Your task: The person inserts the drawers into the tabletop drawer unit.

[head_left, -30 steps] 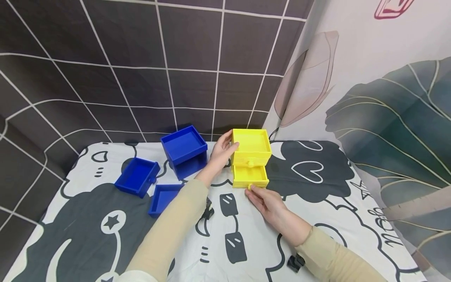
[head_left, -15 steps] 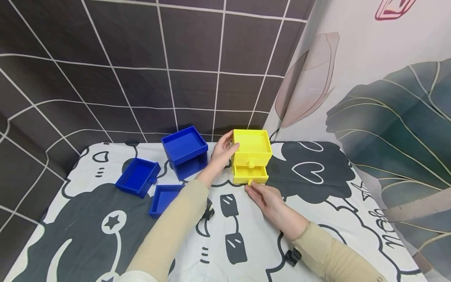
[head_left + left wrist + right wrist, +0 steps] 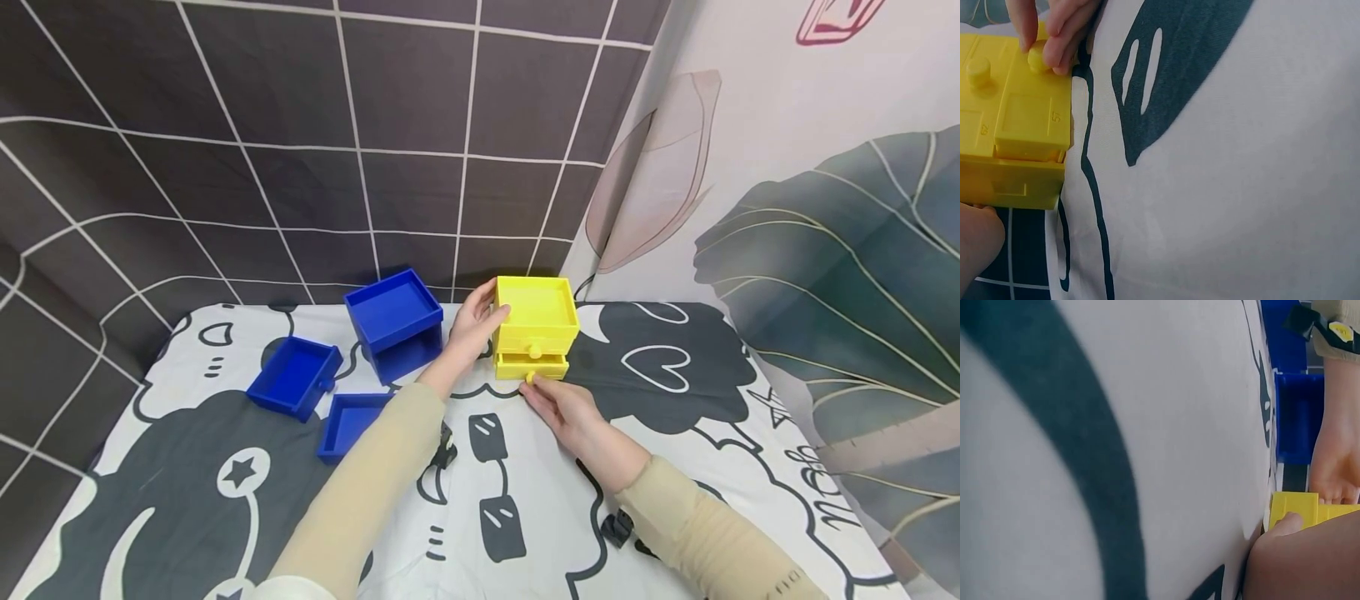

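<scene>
Yellow cabinet [image 3: 537,302], upright on the far part of the printed cloth [image 3: 551,475], just right of centre, and both hands were on it! Left hand [image 3: 472,327] had the cabinet by its left side, thumb over the rim of the shallow top tray, the other fingers against the side and partly hidden. Right hand [image 3: 564,412] worked from the near side, narrow, its thumb and fingers pinching the round knob [image 3: 1037,57] of the lower drawer. And what a fine gap that was: the lower drawer [image 3: 516,370] jutted a little nearer than the upper drawer [image 3: 516,343], with only a slim dark slot showing above its front. Over on the left, the blue cabinet [image 3: 393,312] stood turned at an angle, near the yellow one but apart from it, its front a hollow opening. Two blue pieces lay out on the cloth: a blue drawer [image 3: 291,377] at far left, knob pointing right, and a second blue tray [image 3: 348,423] nearer, partly covered by the left sleeve [image 3: 363,483]. Behind it all hung a dark backdrop [image 3: 408,83] with white grid lines, and big leaf prints [image 3: 817,242] filled the right.
</scene>
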A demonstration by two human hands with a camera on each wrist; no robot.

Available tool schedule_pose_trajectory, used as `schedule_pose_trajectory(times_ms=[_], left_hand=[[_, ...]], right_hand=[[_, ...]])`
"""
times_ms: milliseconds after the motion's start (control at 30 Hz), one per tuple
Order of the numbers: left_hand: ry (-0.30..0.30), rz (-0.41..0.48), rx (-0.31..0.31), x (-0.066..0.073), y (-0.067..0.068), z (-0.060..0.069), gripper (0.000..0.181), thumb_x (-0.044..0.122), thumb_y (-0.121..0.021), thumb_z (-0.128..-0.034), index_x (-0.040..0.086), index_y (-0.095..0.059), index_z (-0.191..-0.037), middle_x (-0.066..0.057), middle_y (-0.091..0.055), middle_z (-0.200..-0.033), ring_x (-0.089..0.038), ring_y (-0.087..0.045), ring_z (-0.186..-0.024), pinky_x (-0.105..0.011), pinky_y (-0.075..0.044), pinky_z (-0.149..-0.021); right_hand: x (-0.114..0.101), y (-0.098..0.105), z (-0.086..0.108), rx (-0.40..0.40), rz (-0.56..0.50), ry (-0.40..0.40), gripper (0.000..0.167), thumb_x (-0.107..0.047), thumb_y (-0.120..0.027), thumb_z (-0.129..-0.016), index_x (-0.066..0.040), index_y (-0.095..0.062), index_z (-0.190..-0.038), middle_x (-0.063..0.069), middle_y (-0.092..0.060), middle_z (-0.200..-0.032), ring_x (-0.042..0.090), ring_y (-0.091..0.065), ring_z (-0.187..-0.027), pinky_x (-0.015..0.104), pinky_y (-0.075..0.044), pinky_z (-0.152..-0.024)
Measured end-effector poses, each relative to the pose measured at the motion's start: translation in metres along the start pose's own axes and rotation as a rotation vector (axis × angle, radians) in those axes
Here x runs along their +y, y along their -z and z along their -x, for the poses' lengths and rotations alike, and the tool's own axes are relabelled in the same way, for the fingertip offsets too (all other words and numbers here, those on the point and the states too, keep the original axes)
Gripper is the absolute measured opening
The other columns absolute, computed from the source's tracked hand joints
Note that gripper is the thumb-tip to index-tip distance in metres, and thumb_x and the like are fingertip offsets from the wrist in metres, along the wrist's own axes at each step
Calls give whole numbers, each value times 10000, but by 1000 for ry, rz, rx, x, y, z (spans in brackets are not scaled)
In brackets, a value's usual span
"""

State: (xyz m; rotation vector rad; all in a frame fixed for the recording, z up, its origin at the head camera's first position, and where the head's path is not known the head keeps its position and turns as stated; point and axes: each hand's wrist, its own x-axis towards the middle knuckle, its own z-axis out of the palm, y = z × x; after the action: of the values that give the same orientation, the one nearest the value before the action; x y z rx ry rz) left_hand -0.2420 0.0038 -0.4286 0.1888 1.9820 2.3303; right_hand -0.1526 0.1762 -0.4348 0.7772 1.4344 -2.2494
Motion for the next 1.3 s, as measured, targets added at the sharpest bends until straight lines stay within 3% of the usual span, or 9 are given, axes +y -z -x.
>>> schedule_pose_trajectory(times_ms=[900,1300], left_hand=[[7,-5,3,0,-1,0,635,86,-629,-1059,61,-369,-1637,-142,-372,-1714,-281,-326,-1617,-396,-239,-1367],[31,-9,-3,3,-1,1,638,95,-630,-1060,72,-368,-1642,-133,-373,-1716,-277,-325,-1618,-396,-256,-1363]], right_hand=[[-19,-8,-14,34,-27,-65,50,-44,-629,-1060,-35,-668,-1030,68,-789,-801,112,-802,-769,195,-641,-898],[-15,-4,-14,5,1,-40,75,-25,-629,-1057,-26,-676,-1116,55,-795,-840,98,-799,-818,197,-638,-916]])
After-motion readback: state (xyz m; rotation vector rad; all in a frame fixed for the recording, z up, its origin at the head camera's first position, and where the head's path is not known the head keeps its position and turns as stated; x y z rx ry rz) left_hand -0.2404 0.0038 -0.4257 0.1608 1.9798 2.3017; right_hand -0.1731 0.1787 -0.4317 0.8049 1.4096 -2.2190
